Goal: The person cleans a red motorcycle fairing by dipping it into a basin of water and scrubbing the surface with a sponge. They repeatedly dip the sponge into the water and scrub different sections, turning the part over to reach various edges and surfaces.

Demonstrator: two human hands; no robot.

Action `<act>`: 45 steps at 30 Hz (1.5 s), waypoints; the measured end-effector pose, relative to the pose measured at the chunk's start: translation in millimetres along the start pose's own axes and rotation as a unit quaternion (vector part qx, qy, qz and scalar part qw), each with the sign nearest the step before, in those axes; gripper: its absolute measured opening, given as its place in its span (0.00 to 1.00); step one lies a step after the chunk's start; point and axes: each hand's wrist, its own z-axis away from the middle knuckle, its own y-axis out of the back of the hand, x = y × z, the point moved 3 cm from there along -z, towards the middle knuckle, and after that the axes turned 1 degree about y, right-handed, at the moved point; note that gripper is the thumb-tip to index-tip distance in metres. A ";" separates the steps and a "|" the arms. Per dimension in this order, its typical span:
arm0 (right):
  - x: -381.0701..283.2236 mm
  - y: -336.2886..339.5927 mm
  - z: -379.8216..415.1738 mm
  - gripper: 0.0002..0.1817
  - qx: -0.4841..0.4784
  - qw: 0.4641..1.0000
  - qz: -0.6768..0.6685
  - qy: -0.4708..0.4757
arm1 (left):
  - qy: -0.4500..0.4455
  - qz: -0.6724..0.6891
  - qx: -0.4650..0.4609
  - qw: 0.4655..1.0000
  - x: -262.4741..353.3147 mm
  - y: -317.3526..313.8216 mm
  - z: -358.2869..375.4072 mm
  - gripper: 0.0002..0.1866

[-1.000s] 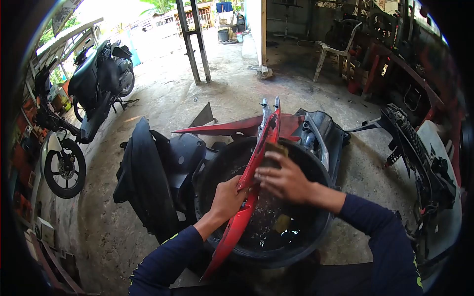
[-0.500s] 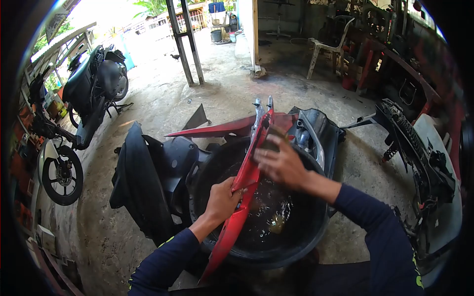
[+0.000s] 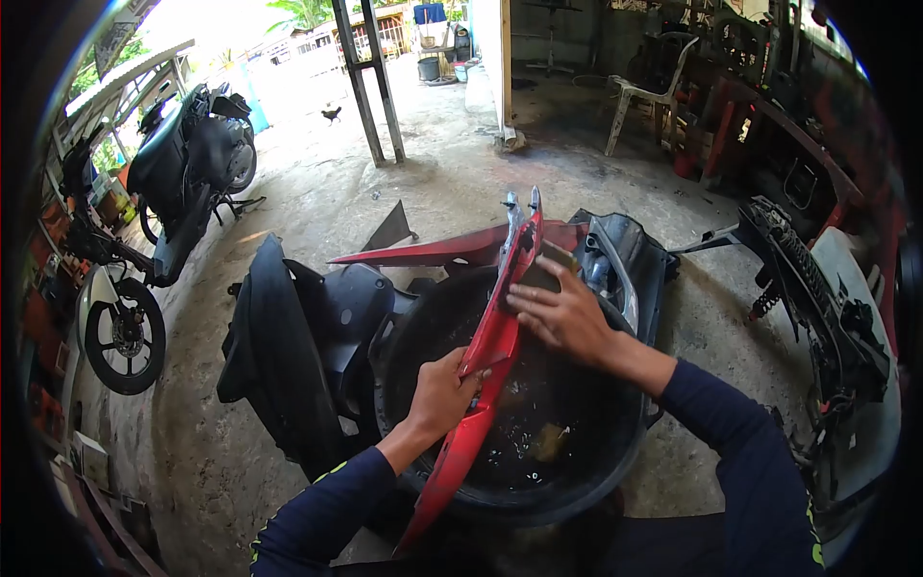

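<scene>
The black tub is the biggest thing here, and its round rim gives the red panel little to rest on, so the panel could skid along it if pushed from one side. Close by on the left, the black panel stands near enough to be knocked or scuffed by a wide elbow. The red panel slants lengthwise across the tub, its near end toward the person. Because it is long and gripped near the middle, hard pressure toward the far end could twist or flex it. The left hand has its fingers clamped around the panel; if they are wet, it could slip. The right hand has its fingers closed over a small block against the panel's right face, the thumb's hold hidden. A tilted block could gouge an edge, or skid off and scrape the knuckles. Down in the tub, a yellowish lump could shed grit, if it carries any.
</scene>
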 end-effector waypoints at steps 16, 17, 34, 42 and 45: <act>-2.4 -0.5 -0.3 0.17 0.017 1.000 0.005 0.001 | -0.007 0.021 0.007 1.000 -4.8 0.2 1.3 0.14; -1.2 2.1 -4.8 0.16 0.032 0.999 0.014 -0.012 | 0.022 0.022 -0.003 1.000 4.2 2.0 1.4 0.14; -23.0 -0.4 -1.6 0.16 0.017 1.000 0.016 -0.008 | 0.027 0.016 0.006 0.999 -5.5 -2.6 1.4 0.13; -11.7 1.1 -17.5 0.13 0.044 0.999 0.020 -0.010 | 0.043 0.053 -0.008 0.998 -13.5 -0.1 -3.9 0.13; -71.0 -6.3 -7.9 0.12 0.037 0.994 -0.041 0.099 | -0.040 0.031 0.031 0.998 -29.4 0.7 -5.2 0.13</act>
